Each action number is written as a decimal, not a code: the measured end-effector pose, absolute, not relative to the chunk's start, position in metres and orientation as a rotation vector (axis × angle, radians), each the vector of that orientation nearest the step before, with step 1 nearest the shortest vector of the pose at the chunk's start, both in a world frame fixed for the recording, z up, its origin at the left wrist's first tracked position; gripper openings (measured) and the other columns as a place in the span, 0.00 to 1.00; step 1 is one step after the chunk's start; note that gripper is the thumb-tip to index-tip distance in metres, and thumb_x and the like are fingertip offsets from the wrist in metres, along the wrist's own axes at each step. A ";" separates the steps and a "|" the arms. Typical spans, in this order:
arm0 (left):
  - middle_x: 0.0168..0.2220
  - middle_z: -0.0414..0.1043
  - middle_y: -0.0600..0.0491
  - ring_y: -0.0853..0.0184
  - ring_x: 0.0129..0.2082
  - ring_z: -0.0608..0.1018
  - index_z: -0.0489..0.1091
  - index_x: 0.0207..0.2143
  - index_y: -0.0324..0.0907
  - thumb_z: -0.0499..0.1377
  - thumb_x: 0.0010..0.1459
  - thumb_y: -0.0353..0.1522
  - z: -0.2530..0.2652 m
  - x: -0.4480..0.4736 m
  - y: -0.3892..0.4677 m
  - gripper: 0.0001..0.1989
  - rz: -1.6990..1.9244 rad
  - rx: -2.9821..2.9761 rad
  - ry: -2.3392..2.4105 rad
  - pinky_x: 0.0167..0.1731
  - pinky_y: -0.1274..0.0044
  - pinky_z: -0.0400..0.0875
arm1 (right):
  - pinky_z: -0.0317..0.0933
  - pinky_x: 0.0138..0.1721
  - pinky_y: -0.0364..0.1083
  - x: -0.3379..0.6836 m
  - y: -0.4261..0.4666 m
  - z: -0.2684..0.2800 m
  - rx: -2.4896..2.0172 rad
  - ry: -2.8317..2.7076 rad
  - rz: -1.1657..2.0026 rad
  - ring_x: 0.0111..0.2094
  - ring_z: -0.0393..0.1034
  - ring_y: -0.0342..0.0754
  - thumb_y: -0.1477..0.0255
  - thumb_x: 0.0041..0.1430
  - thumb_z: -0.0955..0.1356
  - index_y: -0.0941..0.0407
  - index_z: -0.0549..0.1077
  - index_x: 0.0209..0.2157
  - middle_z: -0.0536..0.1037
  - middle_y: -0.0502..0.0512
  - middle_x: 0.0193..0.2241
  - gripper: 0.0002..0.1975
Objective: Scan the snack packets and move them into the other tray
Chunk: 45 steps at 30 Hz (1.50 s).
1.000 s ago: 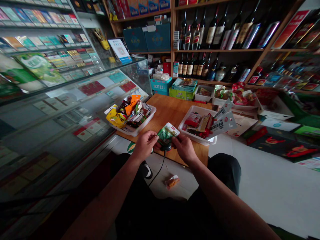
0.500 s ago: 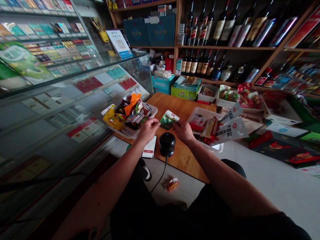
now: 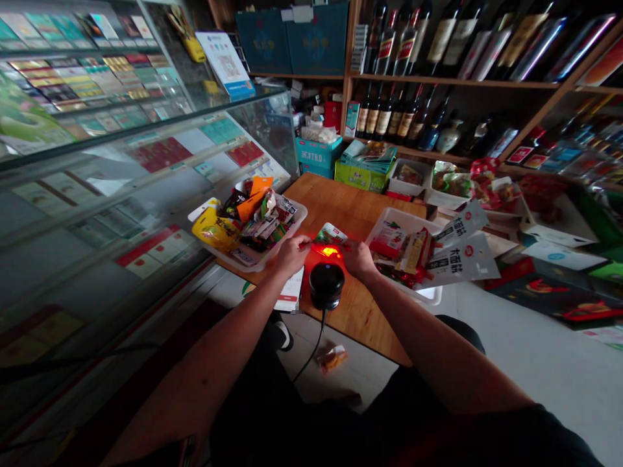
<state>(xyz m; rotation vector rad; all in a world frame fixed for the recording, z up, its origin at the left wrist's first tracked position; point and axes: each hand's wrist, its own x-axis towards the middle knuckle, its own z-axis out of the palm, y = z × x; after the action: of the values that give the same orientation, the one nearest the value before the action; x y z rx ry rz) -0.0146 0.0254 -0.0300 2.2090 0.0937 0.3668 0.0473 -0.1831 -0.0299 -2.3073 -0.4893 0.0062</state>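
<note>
Between both hands is a small green and white snack packet (image 3: 331,232), held just beyond a black barcode scanner (image 3: 326,286). My left hand (image 3: 293,254) pinches its left edge, and my right hand (image 3: 359,259) grips the right edge. Red light from the scanner glows on the packet's lower part. The scanner stands on the wooden table (image 3: 316,201), its cable running down over the near edge. Beside it, partly under my left forearm, lies a phone (image 3: 291,293) with a lit white screen.
A white bin of mixed snack packets (image 3: 253,258) is on the left, and another plastic bin (image 3: 435,293) with red and grey packets on the right. A glass display counter (image 3: 160,146) runs along the left. Bottle shelves (image 3: 452,79) stand behind. An orange packet (image 3: 333,359) lies on the floor.
Red scanner light has come on and falls on the packet. Both hands have brought the packet slightly nearer the scanner and tilted it. The view has shifted a little.
</note>
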 end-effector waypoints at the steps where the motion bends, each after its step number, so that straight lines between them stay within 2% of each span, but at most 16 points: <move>1: 0.38 0.81 0.50 0.63 0.36 0.78 0.77 0.38 0.42 0.59 0.62 0.37 -0.031 -0.014 0.025 0.10 0.364 2.210 0.086 0.39 0.75 0.69 | 0.60 0.33 0.42 0.048 -0.183 -0.031 -2.310 -0.488 0.021 0.32 0.75 0.48 0.69 0.64 0.66 0.56 0.81 0.33 0.82 0.56 0.30 0.12; 7: 0.37 0.81 0.51 0.64 0.36 0.78 0.77 0.38 0.42 0.59 0.62 0.37 -0.036 -0.014 0.025 0.10 0.373 2.235 0.088 0.39 0.75 0.69 | 0.60 0.31 0.42 0.049 -0.182 -0.038 -2.297 -0.479 0.058 0.30 0.74 0.48 0.68 0.63 0.67 0.58 0.80 0.32 0.81 0.56 0.28 0.12; 14: 0.38 0.81 0.49 0.63 0.36 0.79 0.78 0.38 0.42 0.60 0.60 0.35 -0.044 -0.016 0.027 0.09 0.376 2.206 0.143 0.39 0.74 0.70 | 0.62 0.37 0.43 0.048 -0.185 -0.044 -2.251 -0.491 0.000 0.35 0.75 0.48 0.72 0.62 0.66 0.56 0.82 0.36 0.83 0.56 0.32 0.11; 19: 0.36 0.81 0.50 0.63 0.36 0.79 0.78 0.36 0.42 0.60 0.61 0.36 -0.041 -0.017 0.024 0.09 0.348 2.206 0.117 0.38 0.73 0.69 | 0.61 0.32 0.42 0.049 -0.186 -0.046 -2.218 -0.488 0.095 0.29 0.74 0.46 0.68 0.62 0.66 0.57 0.79 0.29 0.80 0.54 0.26 0.12; 25: 0.37 0.80 0.49 0.63 0.38 0.79 0.77 0.37 0.41 0.60 0.61 0.38 -0.030 -0.018 0.014 0.10 0.381 2.137 0.099 0.39 0.74 0.71 | 0.63 0.29 0.41 0.051 -0.190 -0.050 -2.019 -0.361 0.143 0.26 0.73 0.45 0.66 0.61 0.66 0.58 0.79 0.32 0.79 0.53 0.24 0.13; 30: 0.41 0.80 0.48 0.63 0.40 0.80 0.76 0.42 0.41 0.61 0.60 0.37 -0.018 -0.018 0.002 0.11 0.394 2.017 0.096 0.42 0.73 0.73 | 0.62 0.22 0.40 0.052 -0.205 -0.045 -1.757 -0.140 0.175 0.19 0.68 0.42 0.64 0.56 0.68 0.59 0.76 0.30 0.76 0.51 0.19 0.12; 36: 0.41 0.79 0.48 0.64 0.40 0.80 0.75 0.43 0.41 0.61 0.61 0.37 -0.012 -0.027 -0.008 0.11 0.412 1.987 0.028 0.42 0.73 0.74 | 0.63 0.18 0.39 0.063 -0.244 -0.031 -1.282 0.203 0.105 0.19 0.68 0.42 0.68 0.50 0.73 0.57 0.71 0.32 0.75 0.48 0.21 0.10; 42: 0.41 0.79 0.48 0.64 0.39 0.80 0.74 0.43 0.41 0.59 0.63 0.37 -0.008 -0.042 -0.015 0.11 0.409 2.028 0.018 0.42 0.73 0.75 | 0.66 0.21 0.38 0.079 -0.288 -0.025 -0.941 0.395 0.075 0.20 0.69 0.40 0.77 0.58 0.69 0.56 0.68 0.31 0.74 0.46 0.21 0.05; 45: 0.41 0.79 0.48 0.64 0.41 0.81 0.74 0.43 0.41 0.59 0.64 0.37 -0.007 -0.048 -0.017 0.10 0.438 2.036 0.007 0.43 0.73 0.75 | 0.65 0.20 0.38 0.076 -0.295 -0.027 -0.909 0.413 0.063 0.20 0.68 0.39 0.78 0.57 0.69 0.57 0.70 0.31 0.74 0.46 0.22 0.04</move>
<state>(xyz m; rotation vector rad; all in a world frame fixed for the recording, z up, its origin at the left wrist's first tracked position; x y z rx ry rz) -0.0480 -0.0170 -0.0074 2.0358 0.0074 0.4375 0.0759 -0.2954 -0.0265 -0.9088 0.4132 0.0630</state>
